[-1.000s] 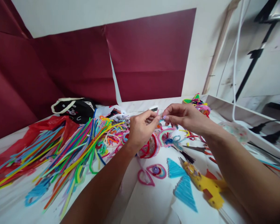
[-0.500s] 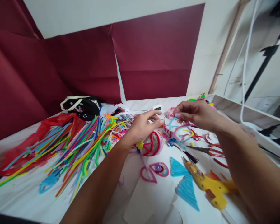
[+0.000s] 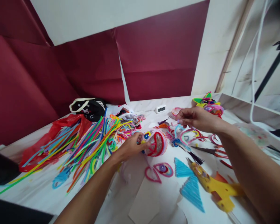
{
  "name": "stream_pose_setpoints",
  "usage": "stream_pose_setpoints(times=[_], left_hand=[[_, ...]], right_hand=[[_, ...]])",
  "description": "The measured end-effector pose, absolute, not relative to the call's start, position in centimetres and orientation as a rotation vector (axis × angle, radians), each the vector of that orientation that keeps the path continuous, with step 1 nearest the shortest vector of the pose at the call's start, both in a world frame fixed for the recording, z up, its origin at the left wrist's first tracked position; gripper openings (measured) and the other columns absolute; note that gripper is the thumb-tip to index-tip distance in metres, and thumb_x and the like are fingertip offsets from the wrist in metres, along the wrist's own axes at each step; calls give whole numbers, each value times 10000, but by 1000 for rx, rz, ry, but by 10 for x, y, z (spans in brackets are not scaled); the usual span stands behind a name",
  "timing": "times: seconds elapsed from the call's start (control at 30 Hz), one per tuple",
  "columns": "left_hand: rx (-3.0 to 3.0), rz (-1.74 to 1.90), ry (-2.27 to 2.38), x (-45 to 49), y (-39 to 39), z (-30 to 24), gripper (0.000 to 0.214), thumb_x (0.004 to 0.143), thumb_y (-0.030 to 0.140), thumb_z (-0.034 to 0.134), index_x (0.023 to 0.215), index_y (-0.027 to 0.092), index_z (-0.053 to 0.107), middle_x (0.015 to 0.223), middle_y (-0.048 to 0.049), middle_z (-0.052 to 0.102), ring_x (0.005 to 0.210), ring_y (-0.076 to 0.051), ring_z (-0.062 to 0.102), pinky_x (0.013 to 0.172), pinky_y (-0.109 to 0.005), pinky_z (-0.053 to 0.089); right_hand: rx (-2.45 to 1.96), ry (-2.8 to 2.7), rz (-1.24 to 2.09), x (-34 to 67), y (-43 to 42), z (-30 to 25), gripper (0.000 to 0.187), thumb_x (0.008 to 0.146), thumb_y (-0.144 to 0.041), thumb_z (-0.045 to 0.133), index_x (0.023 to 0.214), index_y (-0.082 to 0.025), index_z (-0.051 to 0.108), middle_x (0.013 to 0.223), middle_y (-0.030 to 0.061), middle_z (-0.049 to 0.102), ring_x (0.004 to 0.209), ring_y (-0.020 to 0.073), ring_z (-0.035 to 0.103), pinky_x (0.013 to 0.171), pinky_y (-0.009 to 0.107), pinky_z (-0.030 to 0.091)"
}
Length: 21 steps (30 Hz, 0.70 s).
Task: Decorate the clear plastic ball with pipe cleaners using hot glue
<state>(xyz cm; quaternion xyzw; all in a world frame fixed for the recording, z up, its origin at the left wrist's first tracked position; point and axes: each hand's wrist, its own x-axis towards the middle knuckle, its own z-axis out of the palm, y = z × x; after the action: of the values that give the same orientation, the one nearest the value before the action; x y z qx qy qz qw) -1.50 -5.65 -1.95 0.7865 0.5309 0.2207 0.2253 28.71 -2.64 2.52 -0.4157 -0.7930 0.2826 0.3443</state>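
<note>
My left hand (image 3: pixel 133 145) is closed on the left side of a clear round ball (image 3: pixel 156 144) wrapped in red, pink and white pipe cleaners. Blue and yellow bits on the ball show by its fingers. Farther right, my right hand (image 3: pixel 196 119) hangs over the table with thumb and fingers pinched together; what they hold, if anything, is too small to make out. A dark purple tassel (image 3: pixel 163 121) with a thin loop lies between the hands. Below the ball are pink pipe-cleaner loops (image 3: pixel 162 168) with a purple bead, and two blue triangles (image 3: pixel 191 192).
Loose pipe cleaners (image 3: pixel 93 143) and a red plastic bag (image 3: pixel 58 127) spread across the left. A yellow glue gun (image 3: pixel 216 186) and pliers with orange-red handles (image 3: pixel 205 150) lie at right. A small digital clock (image 3: pixel 161 109) and a black pouch (image 3: pixel 90 109) stand at the back.
My left hand has come down and left from near the right hand and taken hold of the ball. The right hand stays pinched. The view has shifted slightly.
</note>
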Motion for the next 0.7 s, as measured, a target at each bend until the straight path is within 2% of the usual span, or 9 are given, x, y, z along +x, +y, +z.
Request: stream_pose_setpoints(times=[0.13, 0.27, 0.37, 0.53, 0.7], left_hand=[[2190, 571, 1433, -8, -61, -17, 560, 761, 591, 586, 1115, 157, 588, 998, -58, 651, 870, -216, 604, 773, -336, 487], [2163, 642, 1387, -2, -65, -19, 748, 689, 584, 680, 1296, 185, 501, 1258, -111, 578, 1119, -282, 549, 945, -403, 440], [2175, 641, 1352, 3, -70, -21, 828, 668, 575, 712, 1361, 211, 440, 1359, -128, 513, 1232, -323, 485, 1013, -442, 400], [2222, 588, 1280, 13, -82, -22, 856, 714, 530, 696, 1432, 238, 334, 1417, -107, 464, 1287, -313, 449, 1053, -444, 381], [2317, 626, 1175, 19, -87, -25, 888, 706, 514, 714, 1446, 225, 317, 1470, -96, 393, 1350, -287, 374, 1117, -407, 322]], right_hand=[[-1126, -2154, 694, 283, -26, 19, 75, 722, -274, 620, 738, -212, 660, 556, -24, 589, 496, 125, 501, 467, 251, 389], [-1195, -2265, 649, 278, -27, 11, 122, 664, -156, 592, 701, -221, 689, 531, -21, 607, 490, 139, 518, 477, 256, 391], [-1241, -2311, 598, 278, -31, 5, 167, 641, -117, 575, 678, -225, 698, 539, -13, 630, 510, 146, 542, 498, 254, 397], [-1301, -2262, 475, 286, -43, -4, 137, 686, -154, 557, 721, -207, 679, 619, 8, 657, 561, 155, 558, 549, 259, 407], [-1361, -2115, 383, 292, -68, -4, 158, 800, -249, 516, 847, -191, 656, 777, 47, 693, 689, 181, 606, 631, 276, 423]])
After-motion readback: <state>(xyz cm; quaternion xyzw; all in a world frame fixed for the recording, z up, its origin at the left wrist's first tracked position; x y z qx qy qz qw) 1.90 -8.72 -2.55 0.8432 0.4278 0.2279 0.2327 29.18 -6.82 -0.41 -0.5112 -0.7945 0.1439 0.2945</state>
